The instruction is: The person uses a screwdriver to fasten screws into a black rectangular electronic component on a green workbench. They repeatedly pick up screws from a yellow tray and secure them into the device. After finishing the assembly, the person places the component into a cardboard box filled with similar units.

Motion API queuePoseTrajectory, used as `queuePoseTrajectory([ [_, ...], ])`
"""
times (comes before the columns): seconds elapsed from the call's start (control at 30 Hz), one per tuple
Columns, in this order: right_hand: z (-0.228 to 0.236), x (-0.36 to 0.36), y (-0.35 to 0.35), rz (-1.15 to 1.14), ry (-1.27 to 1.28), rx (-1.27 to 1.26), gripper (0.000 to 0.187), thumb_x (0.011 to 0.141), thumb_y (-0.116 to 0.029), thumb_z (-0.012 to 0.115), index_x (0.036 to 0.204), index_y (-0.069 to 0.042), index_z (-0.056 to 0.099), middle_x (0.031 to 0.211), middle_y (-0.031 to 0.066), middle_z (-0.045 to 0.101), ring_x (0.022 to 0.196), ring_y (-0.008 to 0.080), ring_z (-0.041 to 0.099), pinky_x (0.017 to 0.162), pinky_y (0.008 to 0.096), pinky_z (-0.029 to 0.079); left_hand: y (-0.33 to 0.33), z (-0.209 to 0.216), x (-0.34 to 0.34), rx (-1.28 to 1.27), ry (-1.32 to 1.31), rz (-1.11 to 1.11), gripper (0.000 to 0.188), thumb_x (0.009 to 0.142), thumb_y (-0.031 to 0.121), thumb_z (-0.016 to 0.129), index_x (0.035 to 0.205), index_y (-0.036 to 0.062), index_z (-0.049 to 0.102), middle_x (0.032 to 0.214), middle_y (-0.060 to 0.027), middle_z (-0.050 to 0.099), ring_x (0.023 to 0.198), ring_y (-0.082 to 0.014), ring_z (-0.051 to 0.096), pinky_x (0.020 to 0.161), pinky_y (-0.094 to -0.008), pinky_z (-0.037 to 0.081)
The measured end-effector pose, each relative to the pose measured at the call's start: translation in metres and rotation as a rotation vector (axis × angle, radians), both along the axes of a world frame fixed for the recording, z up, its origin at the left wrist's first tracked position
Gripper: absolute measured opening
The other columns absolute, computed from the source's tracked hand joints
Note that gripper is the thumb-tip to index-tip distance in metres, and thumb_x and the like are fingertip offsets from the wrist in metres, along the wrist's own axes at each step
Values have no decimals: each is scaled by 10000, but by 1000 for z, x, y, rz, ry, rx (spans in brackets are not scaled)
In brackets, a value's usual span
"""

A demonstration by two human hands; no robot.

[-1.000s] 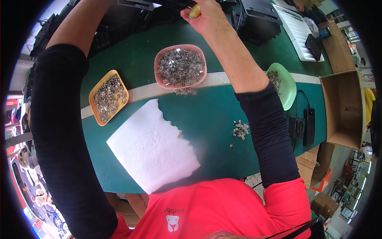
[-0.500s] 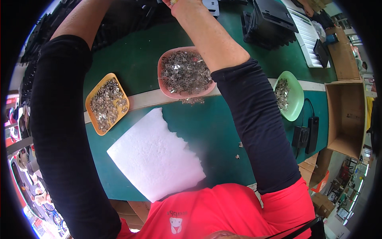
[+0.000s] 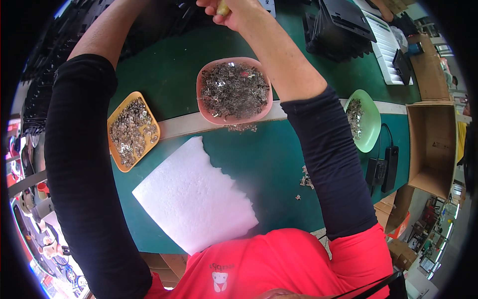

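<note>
At the top edge, my right hand [image 3: 226, 14] is partly in view with its fingers curled in. A small yellow piece [image 3: 223, 7] shows among the fingers; whether it is held or worn on a digit is unclear. My left forearm [image 3: 107, 30] runs up out of the picture, so the left hand is hidden. Below my right hand lies a pink bowl [image 3: 199, 107] full of small, shiny metal clips [image 3: 234, 92]. An orange-yellow tray [image 3: 117, 158] on the left and a green bowl [image 3: 371, 127] on the right hold more such pieces.
A torn white foam sheet [image 3: 196, 199] lies on the green table [image 3: 269, 169]. Loose clips [image 3: 306, 178] are beside my right sleeve. Black plastic panels [image 3: 338, 30] are stacked far right, near a white slatted rack [image 3: 386, 50]. A black power adapter [image 3: 377, 171] and cardboard box [image 3: 433, 149] stand right.
My right hand and forearm have moved right and nearer, bringing more of the hand into view and uncovering the pink bowl's right side. My left arm has shifted slightly right.
</note>
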State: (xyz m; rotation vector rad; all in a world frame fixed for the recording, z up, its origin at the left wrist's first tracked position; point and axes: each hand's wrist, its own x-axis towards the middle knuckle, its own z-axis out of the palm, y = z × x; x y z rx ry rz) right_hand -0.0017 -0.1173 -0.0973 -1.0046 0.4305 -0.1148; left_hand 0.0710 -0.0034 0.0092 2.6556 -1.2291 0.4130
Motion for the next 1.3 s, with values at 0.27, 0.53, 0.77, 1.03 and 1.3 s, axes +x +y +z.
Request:
queuePoseTrajectory([
  [0.27, 1, -83, -5, 52, -68, -52, 324, 934, -237, 631, 1115, 23, 562, 767, 55, 568, 519, 99, 439, 458, 259, 339, -7, -27, 32, -147, -169, -62, 500, 780, 213, 573, 1225, -17, 568, 1317, -256, 528, 1208, -372, 535, 1004, -445, 428],
  [0.53, 19, -181, 20, 143, -74, -283, 450, 970, -374, 554, 1135, 45, 543, 624, 7, 482, 421, 78, 370, 375, 242, 290, 48, -27, -36, -450, -71, -132, 322, 808, 49, 548, 1106, -23, 648, 1311, -244, 547, 1188, -366, 559, 998, -414, 457],
  [0.77, 31, -246, 86, 386, -2, -538, 349, 996, -285, 508, 1097, 40, 588, 618, 0, 493, 419, 67, 437, 377, 226, 312, 179, -75, -212, -432, 105, -242, 260, 808, -1, 665, 1060, 63, 666, 1329, -164, 545, 1206, -369, 539, 1018, -401, 450],
  [1.03, 16, -298, 148, 447, -59, -544, 222, 969, -150, 544, 1065, 38, 612, 635, -20, 505, 431, 21, 393, 383, 190, 290, 326, -118, -316, -523, 138, 176, 189, 786, 8, 676, 971, 46, 679, 1194, -145, 606, 1094, -320, 579, 905, -400, 494],
  [1.3, 1, -312, 183, 569, -44, -527, 191, 958, -120, 571, 1072, 28, 613, 634, -21, 511, 433, 9, 394, 370, 181, 292, 523, -142, -262, -352, -272, 816, 181, 780, 116, 683, 941, 34, 690, 1081, -145, 609, 1047, -336, 558, 917, -415, 454],
])
